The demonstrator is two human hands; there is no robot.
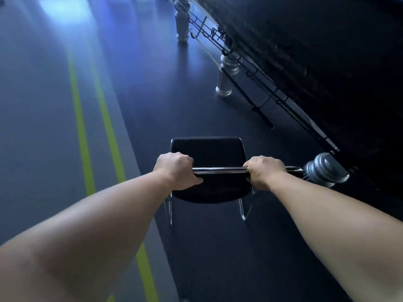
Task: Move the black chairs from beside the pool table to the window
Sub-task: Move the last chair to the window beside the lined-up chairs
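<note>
The black chair (207, 149) stands close alongside the pool table (327, 62), its back towards us and its seat pointing away. We hold it by the chrome top rail (220, 170) of the backrest. Our left hand (176, 168) is wrapped round the end of the rail farther from the pool table, fingers curled over the top and thumb against the black back pad. Our right hand (265, 173) is closed round the rail nearer the pool table. Below the backrest, thin chrome chair legs (243, 211) show against the dark floor (174, 105); we cannot tell whether they touch it.

Just past our right hand, the rail's end comes up against the pool table's nearest turned silver leg (327, 168); we cannot tell whether the two touch. Farther on, a wire rack (250, 70) runs under the pool table's edge, and a thin dark rod slants from it down to the floor beyond the chair's seat. A second silver leg (225, 77) stands farther along, and a third (182, 25) farther still.

Well away from the pool table, past the chair, two yellow-green stripes (81, 131) run along a grey strip of floor. At the far end, the floor shines with pale blue light.
</note>
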